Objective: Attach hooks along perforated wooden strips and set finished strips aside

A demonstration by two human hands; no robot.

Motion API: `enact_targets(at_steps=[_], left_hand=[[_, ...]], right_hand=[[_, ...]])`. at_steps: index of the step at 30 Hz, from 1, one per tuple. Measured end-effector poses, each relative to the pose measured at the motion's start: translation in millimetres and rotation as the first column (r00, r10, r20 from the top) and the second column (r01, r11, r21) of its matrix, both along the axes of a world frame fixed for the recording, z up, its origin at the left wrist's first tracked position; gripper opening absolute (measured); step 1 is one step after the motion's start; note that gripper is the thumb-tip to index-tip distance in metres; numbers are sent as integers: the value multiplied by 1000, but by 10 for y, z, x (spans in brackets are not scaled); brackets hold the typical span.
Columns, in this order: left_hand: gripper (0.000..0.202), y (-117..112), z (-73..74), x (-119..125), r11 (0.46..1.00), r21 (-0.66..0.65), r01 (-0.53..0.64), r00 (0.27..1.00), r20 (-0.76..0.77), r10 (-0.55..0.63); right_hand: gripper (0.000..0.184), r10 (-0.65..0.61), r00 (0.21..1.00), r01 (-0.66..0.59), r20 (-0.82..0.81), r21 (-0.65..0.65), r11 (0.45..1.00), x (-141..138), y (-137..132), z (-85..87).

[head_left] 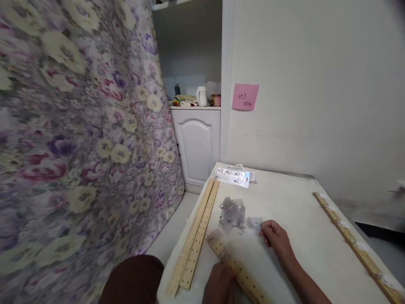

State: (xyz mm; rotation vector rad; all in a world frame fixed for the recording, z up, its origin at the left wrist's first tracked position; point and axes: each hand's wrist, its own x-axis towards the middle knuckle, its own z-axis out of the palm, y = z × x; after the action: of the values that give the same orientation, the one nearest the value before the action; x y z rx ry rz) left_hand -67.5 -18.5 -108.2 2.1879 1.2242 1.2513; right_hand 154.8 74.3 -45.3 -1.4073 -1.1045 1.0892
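My left hand (220, 282) rests at the near edge of the white table (300, 198), fingers curled on a perforated wooden strip (238, 272) that lies diagonally. My right hand (275, 238) lies further up the table with its fingers bent, the tips touching a small clear plastic bag (255, 222). Just beyond sits a pile of small clear bags holding metal parts (232, 211).
Two more perforated wooden strips (196, 238) lie side by side along the table's left edge. Another strip (354, 242) with white pieces on it runs along the right side. A clear packet (233, 176) lies at the far edge. A floral curtain (72, 139) hangs at left; a pink note (245, 96) is stuck on the wall.
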Motion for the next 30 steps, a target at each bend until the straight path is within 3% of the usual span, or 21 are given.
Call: enact_targets(at_steps=[7,11,13,16,18,19,24,27,30], left_hand=[[23,-134,399,50,992,-127,6,999,50,0],[23,-196,584,170,939,-343,27,961,266,70],[31,-218,673,269,851,-509,133,870,471,146],[43,-252,812,406,694,-599,400,625,732,271],[43,-279,905,455,653,-571,498,502,803,320],[40,-293,946,464,647,-561,517,476,816,327],[34,-337,1032,434,641,-586,496,540,786,301],[37,-333,990,407,651,-608,454,583,756,299],[40,-312,908,368,663,-644,381,659,693,293]], right_hand=[[30,176,973,-179,-148,-9,984,138,-499,149],[30,269,951,-277,-155,-31,960,24,-766,254],[26,307,951,-307,-29,16,952,-23,-867,335],[19,335,903,-384,269,159,910,-43,-971,416],[17,338,836,-468,433,239,851,-36,-1011,415],[18,340,804,-506,487,263,821,-35,-1025,401],[20,368,698,-626,614,275,730,-102,-1068,324],[21,357,685,-634,635,278,722,-169,-1101,328],[14,375,724,-611,580,285,738,-197,-1130,365]])
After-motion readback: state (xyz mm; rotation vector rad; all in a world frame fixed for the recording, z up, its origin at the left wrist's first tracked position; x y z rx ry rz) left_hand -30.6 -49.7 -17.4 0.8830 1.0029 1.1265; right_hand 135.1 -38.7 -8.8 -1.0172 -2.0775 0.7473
